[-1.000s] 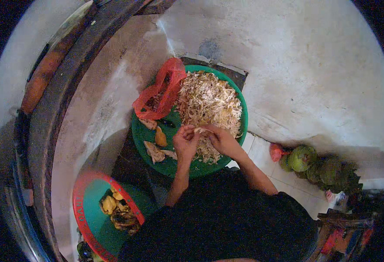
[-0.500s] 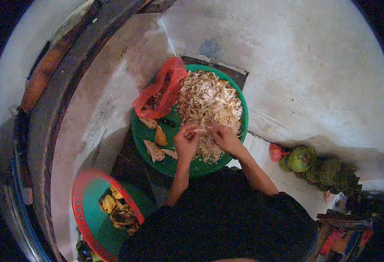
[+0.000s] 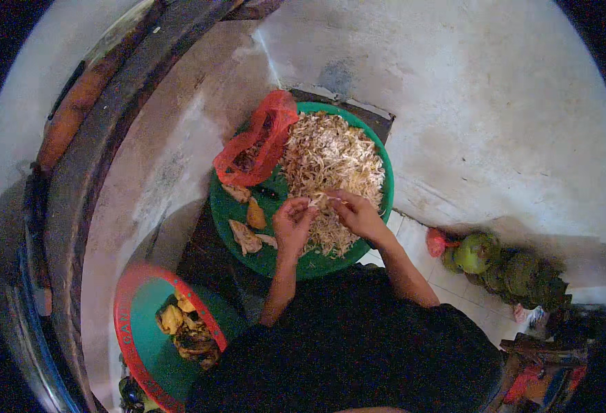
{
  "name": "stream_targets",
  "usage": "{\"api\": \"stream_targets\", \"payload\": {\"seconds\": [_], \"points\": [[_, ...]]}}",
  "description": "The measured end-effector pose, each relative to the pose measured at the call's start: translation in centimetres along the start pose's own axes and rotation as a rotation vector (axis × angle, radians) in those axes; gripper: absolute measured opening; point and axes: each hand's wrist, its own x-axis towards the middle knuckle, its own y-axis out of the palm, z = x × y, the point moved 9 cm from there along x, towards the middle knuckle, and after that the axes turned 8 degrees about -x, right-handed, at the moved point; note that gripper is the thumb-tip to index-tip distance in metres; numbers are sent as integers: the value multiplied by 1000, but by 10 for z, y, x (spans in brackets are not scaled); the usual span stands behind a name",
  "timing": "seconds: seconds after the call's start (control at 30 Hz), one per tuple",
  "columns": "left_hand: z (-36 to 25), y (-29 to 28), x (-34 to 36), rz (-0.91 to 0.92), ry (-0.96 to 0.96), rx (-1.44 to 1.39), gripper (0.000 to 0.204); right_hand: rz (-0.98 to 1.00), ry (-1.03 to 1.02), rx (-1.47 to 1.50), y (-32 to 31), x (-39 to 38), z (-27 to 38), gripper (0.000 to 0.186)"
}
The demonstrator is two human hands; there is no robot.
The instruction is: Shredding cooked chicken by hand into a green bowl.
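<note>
A round green tray (image 3: 303, 267) bears a heap of pale shredded meat (image 3: 334, 148), which looks like chicken. Over the heap's near edge, my left hand (image 3: 294, 224) has its fingers closed on a small pale piece of meat (image 3: 312, 204). Just to its right, my right hand (image 3: 355, 217) pinches a thin strip of meat (image 3: 332, 197) between thumb and fingers. Unshredded chunks of cooked meat (image 3: 245, 236) lie on the tray's left side, beside a browner piece (image 3: 255, 215). A red plastic bag (image 3: 262, 148), open at the top, rests at the upper left with dark scraps inside.
To the lower left stands a green basin with a red rim (image 3: 125, 310), holding yellow and dark brown pieces (image 3: 172, 320). Walls meet in a corner behind the tray. Green round fruits or coconuts (image 3: 477, 253) and a small red bag (image 3: 438, 241) sit along the right wall.
My hands have drawn slightly apart, with a thin strip now showing at the right fingertips. The whole view has shifted a little; tray, bag and basin stay put.
</note>
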Motion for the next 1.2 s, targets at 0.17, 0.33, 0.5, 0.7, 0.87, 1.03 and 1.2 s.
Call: {"api": "stream_targets", "payload": {"seconds": [0.17,0.33,0.5,0.7,0.87,1.03,1.2], "points": [[4,-2,0,-13,-25,95,13,-59,-304,-45,-4,-14,47,32],[4,5,2,26,-20,154,10,-7,-291,3,8,-3,16,34],[-9,11,-2,50,234,277,18,198,228,526,19,-10,7,33],[-1,4,-1,-11,109,311,17,258,263,540,30,-21,15,36],[-5,7,-1,3,-42,152,16,137,-19,329,22,-13,15,36],[15,2,1,1,-123,6,15,-231,-269,-10,1,-1,-2,35],[12,4,1,44,-66,48,19,113,-73,166,19,-12,6,33]]}}
